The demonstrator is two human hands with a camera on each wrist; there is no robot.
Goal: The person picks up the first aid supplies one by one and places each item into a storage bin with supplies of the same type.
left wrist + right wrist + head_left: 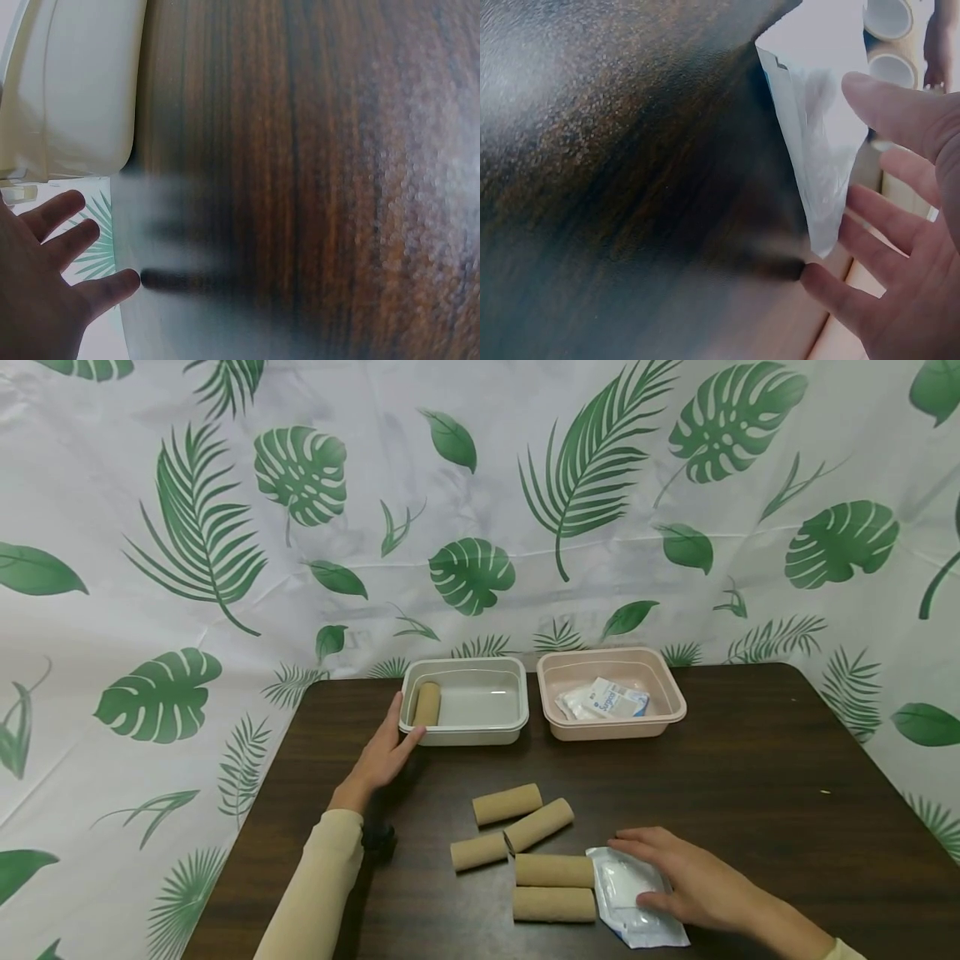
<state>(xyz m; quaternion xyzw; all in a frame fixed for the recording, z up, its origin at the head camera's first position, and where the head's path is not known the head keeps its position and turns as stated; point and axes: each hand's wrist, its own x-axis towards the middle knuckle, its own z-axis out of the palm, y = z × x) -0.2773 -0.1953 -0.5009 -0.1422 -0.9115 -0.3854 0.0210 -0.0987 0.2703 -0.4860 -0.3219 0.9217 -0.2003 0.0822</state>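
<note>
My left hand (381, 753) lies along the left side of the light grey bin (480, 736), fingers extended and thumb near its front left corner. Inside that bin a cardboard tube (427, 704) leans by the left wall. Over a white sealed packet (636, 914) is my right hand (693, 878), its fingers at the packet's far edge and its thumb over the middle. The right wrist view shows these fingers (881, 217) spread beside the packet's edge, not curled round it. Left of the packet lie several cardboard tubes (555, 905) on the table, two of them side by side.
A pink bin (615, 727) holding white and blue packets (611, 697) stands right of the grey one, at the back of the dark wooden table (787, 777). A leaf-patterned curtain (480, 485) hangs behind the table.
</note>
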